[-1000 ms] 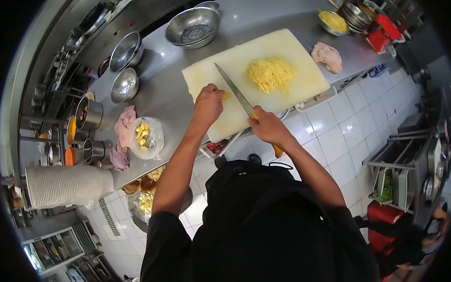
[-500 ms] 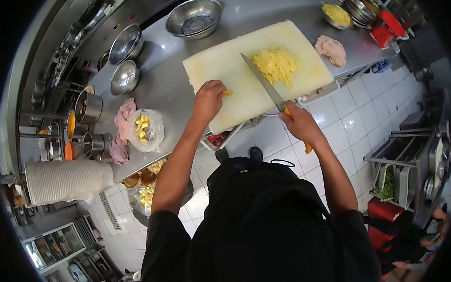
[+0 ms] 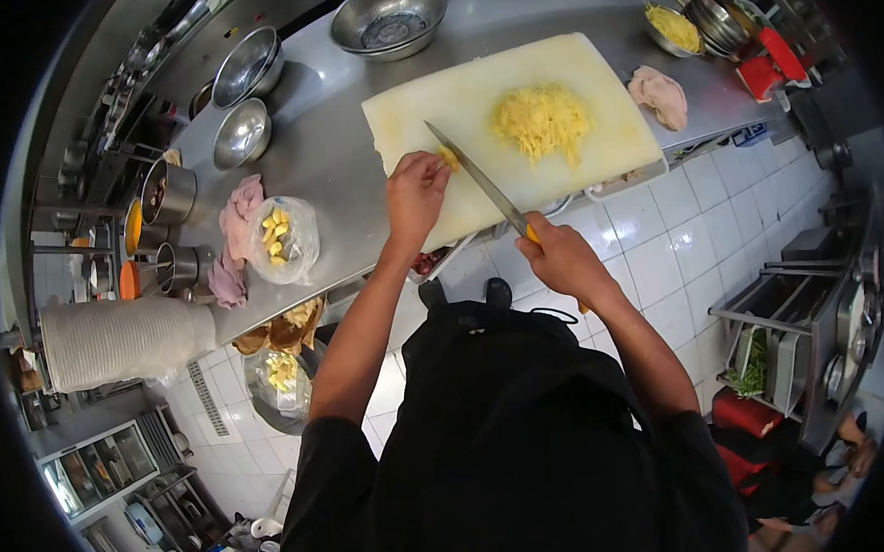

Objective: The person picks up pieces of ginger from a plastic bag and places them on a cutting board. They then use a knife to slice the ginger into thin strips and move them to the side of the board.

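Observation:
My left hand is closed at the left part of the white cutting board, pinching a small yellow vegetable piece at its fingertips. My right hand grips a large knife by its orange-yellow handle. The blade slants up and left over the board, its edge right beside the yellow piece. A heap of thin yellow vegetable shreds lies on the board to the right of the blade.
A clear plastic bag of yellow pieces and pink cloths lie left on the steel counter. Metal bowls stand behind; a bowl of yellow shreds and another cloth are right. A person is at lower right.
My right hand has brought the knife left, away from the shred heap to the yellow piece. My left hand stays near the board's left part, still pinching the piece.

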A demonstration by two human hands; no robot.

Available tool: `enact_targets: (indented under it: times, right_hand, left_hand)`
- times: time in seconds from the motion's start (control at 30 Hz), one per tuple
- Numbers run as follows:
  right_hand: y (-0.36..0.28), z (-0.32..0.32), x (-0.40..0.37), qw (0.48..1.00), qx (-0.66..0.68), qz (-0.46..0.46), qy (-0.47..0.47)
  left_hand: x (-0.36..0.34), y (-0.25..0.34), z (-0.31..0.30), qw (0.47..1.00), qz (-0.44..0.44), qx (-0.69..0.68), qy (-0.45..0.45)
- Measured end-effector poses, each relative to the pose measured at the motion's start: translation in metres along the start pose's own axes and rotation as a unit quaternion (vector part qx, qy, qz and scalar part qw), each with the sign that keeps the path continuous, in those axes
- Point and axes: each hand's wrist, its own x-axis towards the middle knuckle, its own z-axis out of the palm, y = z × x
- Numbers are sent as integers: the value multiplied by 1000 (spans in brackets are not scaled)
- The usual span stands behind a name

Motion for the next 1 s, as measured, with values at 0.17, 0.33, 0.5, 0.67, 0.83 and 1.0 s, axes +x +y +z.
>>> enact_targets:
  times: [0.17,0.33,0.5,0.67,0.83,1.0]
  right_hand:
    - [-6,8,-14,1000,10,-5,6]
    - [-13,5,-24,1000,7,27,-9]
    - [-11,7,-24,999,10,32,-22]
    - [-17,10,-24,999,21,36,-21]
    - [-23,2,-25,997,46,56,-21]
    - [-30,-7,-31,997,52,51,-6]
  left_hand:
    - [-8,-3,15,998,-35,-44,32]
    - [-14,11,15,999,-47,1,21]
    - [-9,1,9,998,26,47,16]
    - [-3,-20,8,995,81,46,-19]
    - [-5,-18,7,999,34,-9,-23]
    - [-5,-14,4,999,31,13,-28]
